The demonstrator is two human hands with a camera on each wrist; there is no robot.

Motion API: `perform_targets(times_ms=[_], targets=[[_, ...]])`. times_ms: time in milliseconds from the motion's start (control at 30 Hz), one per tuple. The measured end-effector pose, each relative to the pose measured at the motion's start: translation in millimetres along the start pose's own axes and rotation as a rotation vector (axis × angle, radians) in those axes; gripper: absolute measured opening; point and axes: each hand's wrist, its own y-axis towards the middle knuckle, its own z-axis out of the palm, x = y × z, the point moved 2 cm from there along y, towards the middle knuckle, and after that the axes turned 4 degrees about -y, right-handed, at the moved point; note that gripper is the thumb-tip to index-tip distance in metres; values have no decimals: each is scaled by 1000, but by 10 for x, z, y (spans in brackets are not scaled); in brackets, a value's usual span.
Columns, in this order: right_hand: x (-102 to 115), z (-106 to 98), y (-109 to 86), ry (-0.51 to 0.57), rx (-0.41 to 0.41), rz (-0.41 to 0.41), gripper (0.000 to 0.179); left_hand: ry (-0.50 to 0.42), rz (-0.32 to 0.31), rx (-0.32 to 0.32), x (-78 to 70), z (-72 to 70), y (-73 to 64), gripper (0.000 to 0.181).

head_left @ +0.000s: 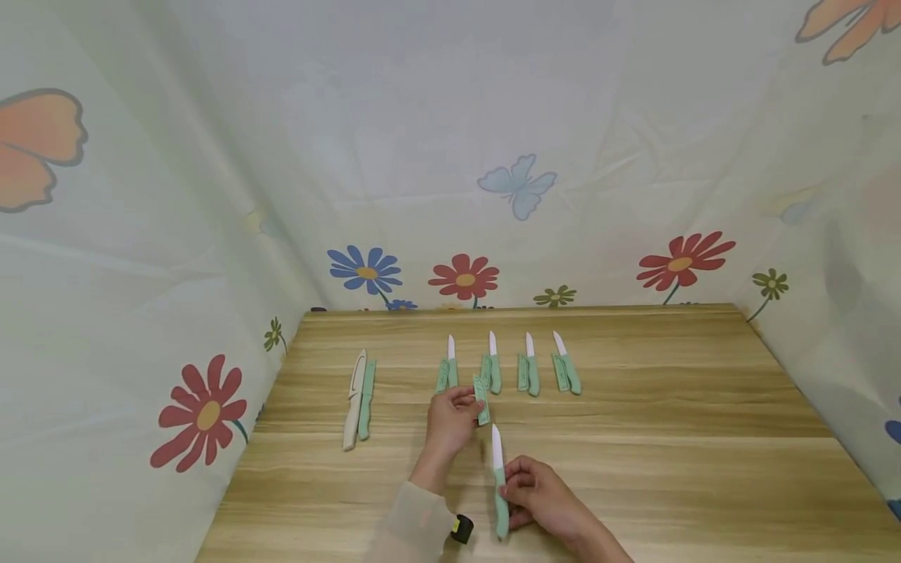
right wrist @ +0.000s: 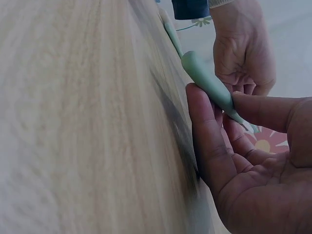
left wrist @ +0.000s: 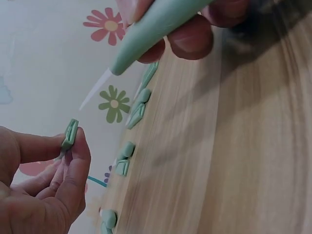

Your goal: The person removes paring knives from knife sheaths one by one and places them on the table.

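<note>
Evidently, the largest thing in view is the pale backdrop (head_left: 394,117), printed with flowers and butterflies, rising behind and beside a wood-grained counter (head_left: 669,477). Of the two hands, the right hand (head_left: 542,496) holds a green-handled knife (head_left: 500,478) by its handle between thumb and fingers, low over the near part of the counter, with the pale blade pointing away from the person. The left hand (head_left: 450,422) pinches a green blade cover (head_left: 482,408) between thumb and fingertips, just ahead of the blade tip and apart from it.

As for progress, four knives (head_left: 495,371) lie bare in a row towards the back, each with a green cover beside it. The knife in hand is likewise parted from its cover, though one moment cannot show whether that cover is coming off or going on. At the left, a cream knife (head_left: 352,408) and a green knife (head_left: 367,400) lie side by side, both seemingly sheathed, so that pair looks untouched by the present work.

Smallest are the markings: the covers bear a raised or printed pattern, perhaps lettering, too small and blurred to read; no brand can be made out.
</note>
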Motion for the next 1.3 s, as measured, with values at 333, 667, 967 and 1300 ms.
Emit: perform_targets(times_ms=[333,667,967,1300], targets=[[-10,-40,46,-15,-104,-47,33,-32,-16,57,40,-13,-85,30],[20,-54,57,-13,-150,-72,36,-11,-19,85,101,28,-156,29],[8,-91,71,-32,-195,-43,36,17,-17,106,109,43,-222,28],[66,-102,59,-19,-228,-31,37,-3,-38,101,128,46,-302,28]])
